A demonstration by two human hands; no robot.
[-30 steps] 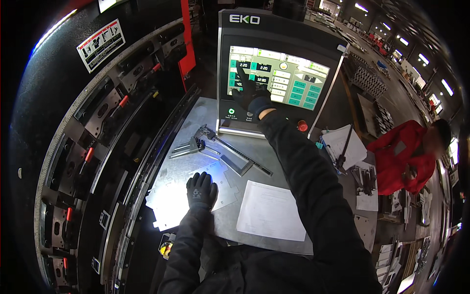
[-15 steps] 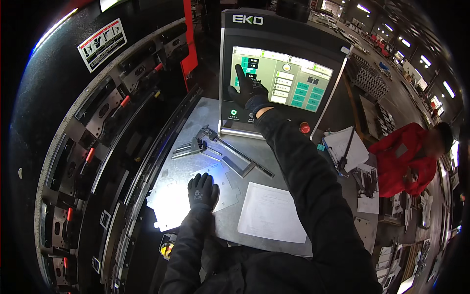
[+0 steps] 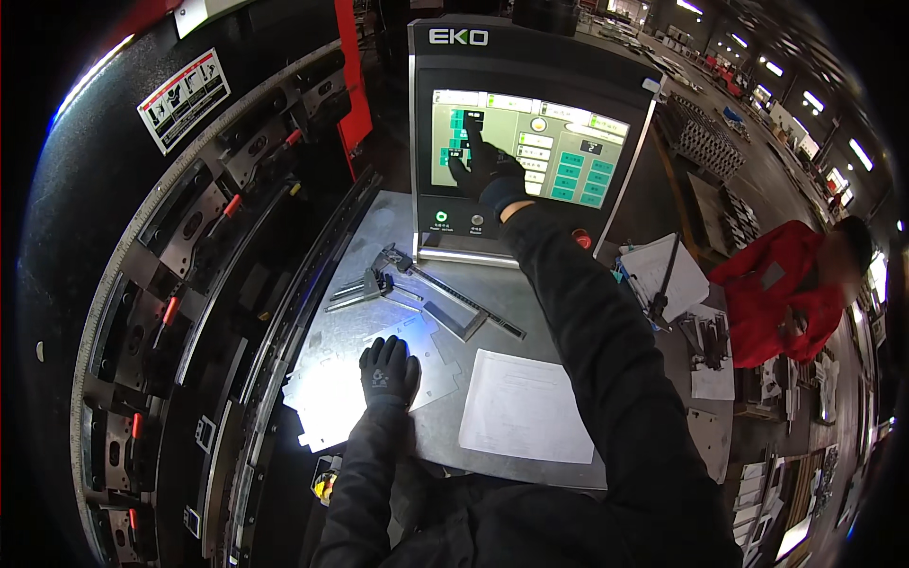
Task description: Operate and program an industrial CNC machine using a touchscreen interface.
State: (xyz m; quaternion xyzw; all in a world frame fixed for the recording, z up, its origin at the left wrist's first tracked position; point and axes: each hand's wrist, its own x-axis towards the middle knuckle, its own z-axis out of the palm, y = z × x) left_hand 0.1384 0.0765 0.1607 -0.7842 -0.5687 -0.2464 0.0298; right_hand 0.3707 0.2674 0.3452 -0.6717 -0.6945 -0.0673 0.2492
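While left hand (image 3: 389, 377) rests, plate (image 3: 331, 388) beneath fingers (image 3: 391, 348)

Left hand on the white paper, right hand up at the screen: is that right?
Not quite: the head view shows the left hand on the metal plate, not on the white paper, which lies to its right. The right hand is up at the screen, as you say.
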